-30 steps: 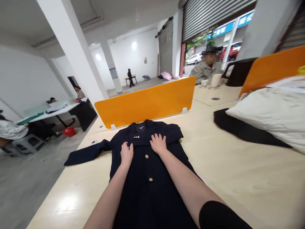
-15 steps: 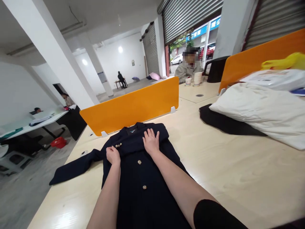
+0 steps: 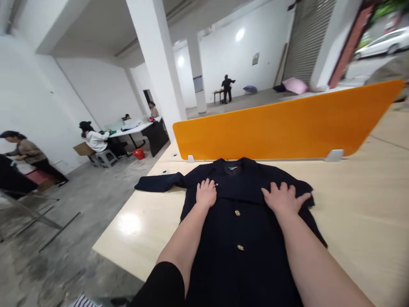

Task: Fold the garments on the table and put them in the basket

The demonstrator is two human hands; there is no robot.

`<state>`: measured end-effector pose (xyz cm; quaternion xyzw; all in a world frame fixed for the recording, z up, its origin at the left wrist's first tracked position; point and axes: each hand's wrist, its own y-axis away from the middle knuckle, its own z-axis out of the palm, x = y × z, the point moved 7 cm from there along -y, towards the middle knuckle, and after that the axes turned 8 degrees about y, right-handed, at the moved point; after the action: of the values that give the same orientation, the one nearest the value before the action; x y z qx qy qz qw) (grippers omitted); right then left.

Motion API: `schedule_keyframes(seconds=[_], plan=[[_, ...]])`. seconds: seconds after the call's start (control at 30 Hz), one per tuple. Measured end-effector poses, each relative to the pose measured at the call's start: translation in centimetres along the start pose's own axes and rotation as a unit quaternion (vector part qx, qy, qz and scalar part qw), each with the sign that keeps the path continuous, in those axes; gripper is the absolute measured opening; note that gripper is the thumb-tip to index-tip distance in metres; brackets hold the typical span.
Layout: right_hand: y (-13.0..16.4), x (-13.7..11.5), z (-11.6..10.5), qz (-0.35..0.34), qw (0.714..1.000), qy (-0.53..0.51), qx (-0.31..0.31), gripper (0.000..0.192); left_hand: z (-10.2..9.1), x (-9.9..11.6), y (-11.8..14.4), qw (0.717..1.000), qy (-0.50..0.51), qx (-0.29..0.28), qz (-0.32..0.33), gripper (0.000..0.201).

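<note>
A navy blue jacket point(image 3: 243, 273) lies front up on the table, its collar toward the orange divider. Two gold buttons show down its middle. One sleeve point(image 3: 243, 187) is folded across the chest, while the other sleeve point(image 3: 156, 182) stretches out to the left. My left hand point(image 3: 206, 194) rests on the cuff end of the folded sleeve, fingers extended, partly covering its small buttons. Over at the right shoulder side, my right hand point(image 3: 285, 199) presses flat on the cloth with fingers spread.
An orange divider point(image 3: 271, 128) stands along the far side of the pale wooden table point(image 3: 143, 226). The table's left edge drops to a concrete floor. Farther off are a red bucket point(image 3: 138, 154), a grey stool point(image 3: 107, 158) and several people at other tables.
The view has swung left. My left hand has gone from a closed grip at the cuff to lying on it with fingers extended. My right hand has spread wider near the shoulder.
</note>
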<state>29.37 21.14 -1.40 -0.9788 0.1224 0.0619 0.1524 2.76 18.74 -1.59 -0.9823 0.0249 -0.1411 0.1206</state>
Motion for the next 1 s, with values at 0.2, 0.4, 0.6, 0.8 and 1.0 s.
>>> schedule_keyframes(seconds=[0.2, 0.4, 0.6, 0.8, 1.0], plan=[[3.4, -7.6, 0.7, -0.307, 0.949, -0.064, -0.023, 0.060, -1.8, -1.3, 1.6, 0.999, 0.035, -0.026, 0.007, 0.045], [6.7, -11.3, 2.3, -0.421, 0.893, -0.076, -0.139, 0.051, -9.0, -9.0, 3.0, 0.988, -0.005, 0.064, -0.143, 0.046], [6.3, -10.8, 2.0, -0.416, 0.893, -0.098, -0.140, 0.052, -11.9, -13.0, 0.1, 0.987, -0.027, -0.051, -0.150, 0.066], [6.2, -10.8, 1.4, -0.409, 0.895, -0.119, -0.135, 0.051, -10.0, -14.1, 1.3, 0.967, -0.067, -0.103, -0.222, 0.023], [6.2, -10.7, 1.6, -0.405, 0.895, -0.123, -0.145, 0.053, -12.8, -19.2, 6.1, 0.943, -0.051, -0.040, -0.326, 0.011]])
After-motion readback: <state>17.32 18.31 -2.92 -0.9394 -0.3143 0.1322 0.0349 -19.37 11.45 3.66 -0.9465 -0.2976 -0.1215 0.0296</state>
